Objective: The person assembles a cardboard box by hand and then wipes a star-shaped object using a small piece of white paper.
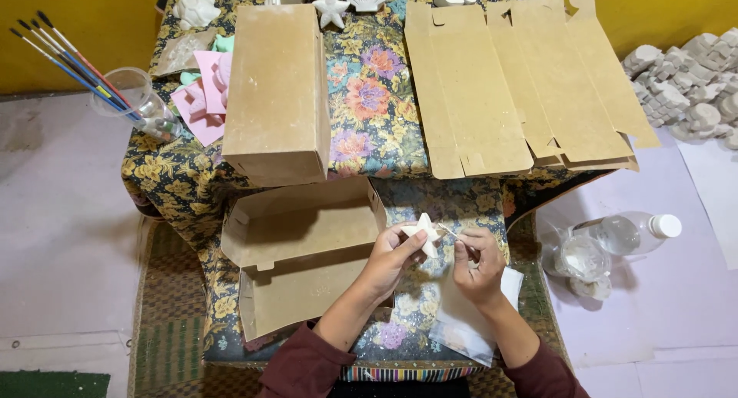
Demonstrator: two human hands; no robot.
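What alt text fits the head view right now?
A person's left hand holds a small white star-shaped cast while the right hand works it with a thin tool, above a floral tablecloth with an open cardboard box.

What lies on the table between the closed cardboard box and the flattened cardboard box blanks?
In the head view, only bare floral tablecloth lies between the closed cardboard box and the flattened cardboard blanks.

Matt white plaster star [425, 230]; matt brown cardboard box [300, 252]
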